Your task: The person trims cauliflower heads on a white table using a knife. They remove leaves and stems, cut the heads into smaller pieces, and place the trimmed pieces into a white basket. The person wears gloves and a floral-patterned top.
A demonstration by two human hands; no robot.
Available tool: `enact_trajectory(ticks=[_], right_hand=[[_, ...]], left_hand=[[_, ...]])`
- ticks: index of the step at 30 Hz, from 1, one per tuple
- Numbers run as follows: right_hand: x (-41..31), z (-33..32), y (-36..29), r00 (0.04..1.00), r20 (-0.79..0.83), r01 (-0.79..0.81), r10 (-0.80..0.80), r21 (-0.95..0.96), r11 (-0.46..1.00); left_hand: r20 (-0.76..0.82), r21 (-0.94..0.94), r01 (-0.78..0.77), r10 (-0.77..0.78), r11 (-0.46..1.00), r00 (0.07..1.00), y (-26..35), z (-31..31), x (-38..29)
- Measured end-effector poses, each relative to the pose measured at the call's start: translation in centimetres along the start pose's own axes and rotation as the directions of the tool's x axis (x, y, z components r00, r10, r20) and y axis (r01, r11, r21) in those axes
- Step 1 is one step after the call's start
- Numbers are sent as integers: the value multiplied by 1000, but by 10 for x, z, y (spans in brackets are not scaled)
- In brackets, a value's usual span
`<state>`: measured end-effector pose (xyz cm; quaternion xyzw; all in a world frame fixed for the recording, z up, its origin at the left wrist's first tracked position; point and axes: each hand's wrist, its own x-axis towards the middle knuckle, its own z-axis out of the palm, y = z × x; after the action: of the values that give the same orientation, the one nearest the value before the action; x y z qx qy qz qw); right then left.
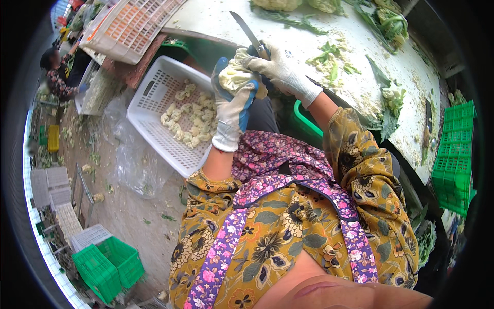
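My left hand [233, 106], in a white and blue coated glove, grips a trimmed piece of cauliflower [234, 73] from below and the side. My right hand [283, 69], gloved alike, holds a knife [247, 29] whose curved blade points up and away; its thumb and fingers also touch the cauliflower. Close by on the left, a white perforated plastic crate [154, 129] holds cut cauliflower florets [193, 119]. The rim of a green plastic container [305, 119] shows below my right wrist.
A white worktable [355, 50] bears leaves, crumbs and a second knife [427, 116]. Whole cauliflower heads [278, 3] lie at its far edge. Green crates [453, 154] stand at the right, others [108, 262] at lower left. A co-worker [60, 73] sits at upper left; clear plastic film [135, 162] lies on the floor.
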<state>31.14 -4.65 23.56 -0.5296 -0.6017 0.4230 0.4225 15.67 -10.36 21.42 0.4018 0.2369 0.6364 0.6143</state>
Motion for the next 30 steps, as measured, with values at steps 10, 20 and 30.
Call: enact_trajectory(ticks=[10, 20, 30], right_hand=[[-8, 104, -65, 885, 249, 455, -393, -292, 841], [-66, 119, -63, 753, 647, 273, -122, -137, 952], [-76, 159, -12, 812, 566, 269, -142, -147, 952]], left_hand=[[-239, -339, -84, 1, 937, 971, 67, -110, -71], [-335, -327, -272, 158, 905, 929, 75, -115, -81], [-381, -71, -343, 292, 937, 877, 72, -108, -62]])
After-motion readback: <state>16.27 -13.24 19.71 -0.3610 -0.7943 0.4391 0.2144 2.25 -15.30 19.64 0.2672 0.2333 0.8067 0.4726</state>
